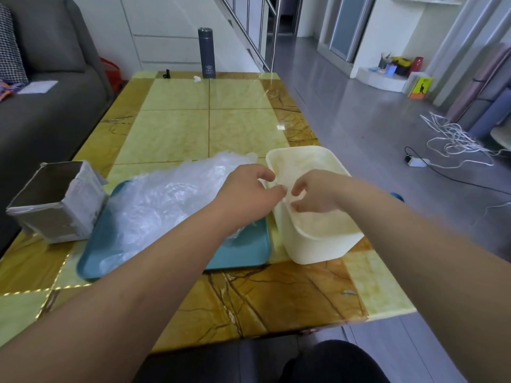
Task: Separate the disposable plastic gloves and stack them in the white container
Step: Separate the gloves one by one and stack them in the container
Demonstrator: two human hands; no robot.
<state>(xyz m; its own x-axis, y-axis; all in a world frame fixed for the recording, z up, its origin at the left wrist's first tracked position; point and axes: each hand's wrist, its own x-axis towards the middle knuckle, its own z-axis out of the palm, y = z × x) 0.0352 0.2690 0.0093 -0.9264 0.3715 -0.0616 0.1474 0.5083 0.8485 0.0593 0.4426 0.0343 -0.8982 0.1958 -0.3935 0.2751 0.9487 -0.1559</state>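
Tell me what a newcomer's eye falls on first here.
The left hand and right hand nearly meet over the white container on the right side of the table. Left of it, a crumpled heap of clear plastic gloves fills a teal tray. A dark flask stands at the far edge.

Tall dark grey metal flask [206, 53]: a pale emblem low on its side with a line of small print beneath, too small to read.
Yellow book with an orange lower edge [421, 87]: a black figure on the cover, no legible words.
Open grey cardboard box [55, 200]: faint marks on its pale side, nothing readable.
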